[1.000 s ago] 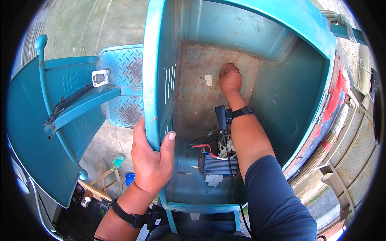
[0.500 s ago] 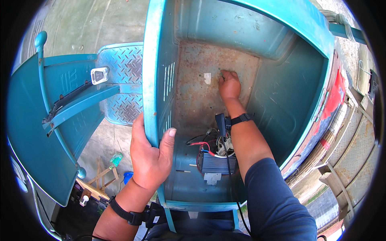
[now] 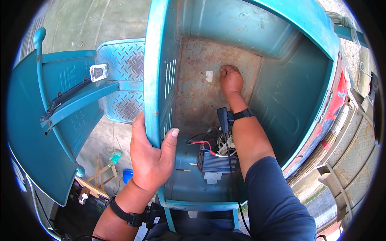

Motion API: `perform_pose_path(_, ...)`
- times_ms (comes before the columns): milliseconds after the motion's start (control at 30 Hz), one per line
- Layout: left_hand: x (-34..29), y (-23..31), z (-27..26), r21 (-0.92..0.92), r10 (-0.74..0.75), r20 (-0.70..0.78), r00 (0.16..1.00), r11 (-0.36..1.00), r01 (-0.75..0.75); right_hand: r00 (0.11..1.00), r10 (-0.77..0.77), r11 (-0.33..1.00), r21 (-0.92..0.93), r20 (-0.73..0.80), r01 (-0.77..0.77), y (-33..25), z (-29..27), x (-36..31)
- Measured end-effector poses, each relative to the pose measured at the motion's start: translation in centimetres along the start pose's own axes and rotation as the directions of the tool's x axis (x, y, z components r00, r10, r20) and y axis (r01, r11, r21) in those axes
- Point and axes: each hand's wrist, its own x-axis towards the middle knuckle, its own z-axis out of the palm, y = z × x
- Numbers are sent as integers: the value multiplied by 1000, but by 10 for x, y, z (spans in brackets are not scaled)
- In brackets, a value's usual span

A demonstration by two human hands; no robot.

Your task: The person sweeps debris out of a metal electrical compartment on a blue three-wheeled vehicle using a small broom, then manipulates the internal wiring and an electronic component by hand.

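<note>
My left hand [image 3: 152,158] grips the left rim of a teal metal box [image 3: 153,80], with its thumb on the inner side. Deep inside the box, my right hand [image 3: 232,79] is closed near the rusty floor [image 3: 197,96]. Whatever its fingers may hold is hidden. A small white patch [image 3: 209,76] lies on the floor to the left of that hand. Below my right forearm sits a finned controller box [image 3: 217,164], with a tangle of red, white and black wires [image 3: 215,146] at its upper side.
Left of the box are a teal panel [image 3: 36,132], a tread-plate step [image 3: 124,60] and a bracket arm [image 3: 86,100]. A green bottle [image 3: 115,156] and wooden pieces [image 3: 100,176] lie on the ground. To the right stands a rusty metal frame [image 3: 358,160].
The view has shifted slightly. My right hand stays closed close to the same spot on the box floor, and my left hand keeps its grip on the rim.
</note>
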Motion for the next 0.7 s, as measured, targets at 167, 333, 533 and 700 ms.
perform_pose_path(167, 0, 2, -2, 26, 0, -1, 1000, 1000, 0, 1000, -1, 999, 52, -10, 1, -2, 2, -2)
perform_pose_path(333, 0, 2, -1, -9, -7, -1, 1000, 1000, 7, 995, 90, 995, 30, 51, -92, -5, 7, 10)
perform_pose_path(533, 0, 5, 0, -13, -49, 2, 999, 999, 49, 993, 108, 989, 91, 55, -112, -1, 8, 9)
perform_pose_path(700, 1, 4, -1, -35, -82, 15, 997, 996, 83, 1000, -15, 996, 87, -23, 17, 10, 7, -15)
